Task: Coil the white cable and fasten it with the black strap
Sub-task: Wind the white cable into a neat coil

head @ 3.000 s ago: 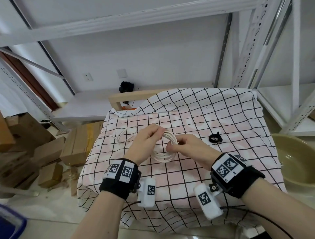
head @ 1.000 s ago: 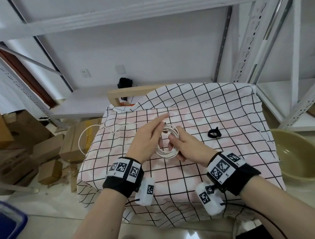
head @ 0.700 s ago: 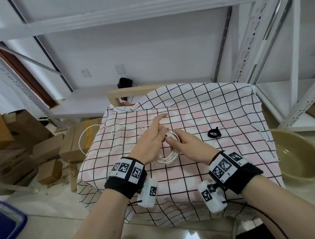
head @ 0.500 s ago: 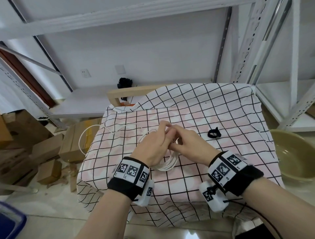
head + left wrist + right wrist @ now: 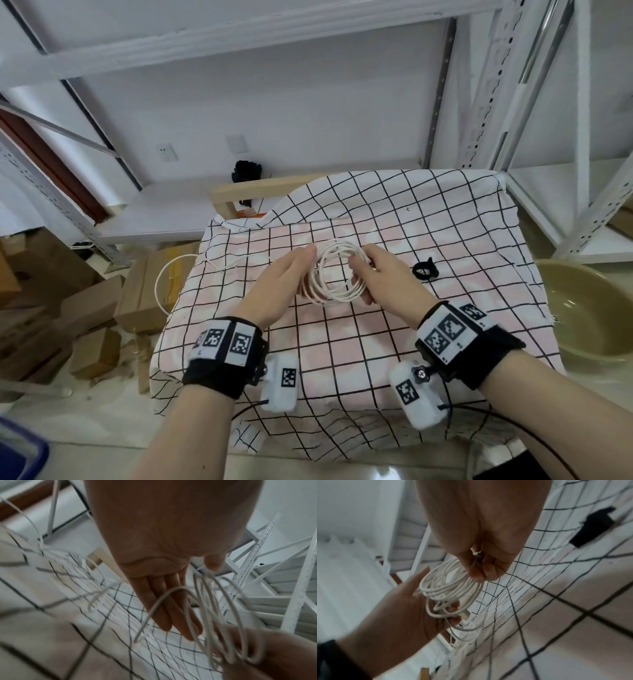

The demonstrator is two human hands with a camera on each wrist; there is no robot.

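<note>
The white cable point(image 5: 337, 274) is wound into a coil of several loops, held upright just above the checked cloth point(image 5: 342, 359). My right hand point(image 5: 363, 277) pinches the coil's right side; in the right wrist view its curled fingers point(image 5: 481, 574) bunch the loops point(image 5: 450, 586). My left hand point(image 5: 306, 274) lies flat against the coil's left side, and its straight fingers point(image 5: 171, 612) have a strand point(image 5: 159, 601) running across them. A loose tail point(image 5: 161, 284) trails off the table's left edge. The black strap point(image 5: 424, 270) lies on the cloth, right of my right hand, and shows as the strap point(image 5: 597, 526) here too.
A tan basin point(image 5: 589, 315) stands on the floor to the right. Cardboard boxes point(image 5: 85, 308) crowd the floor on the left, with a blue bin point(image 5: 17, 452) at the bottom left. White metal shelving point(image 5: 582, 137) rises behind and to the right. A wooden frame point(image 5: 260, 192) pokes out behind the cloth.
Half a second ago both hands met at the coil's top. My left hand has since drawn back to the left and flattened, and the coil now stands open between the hands.
</note>
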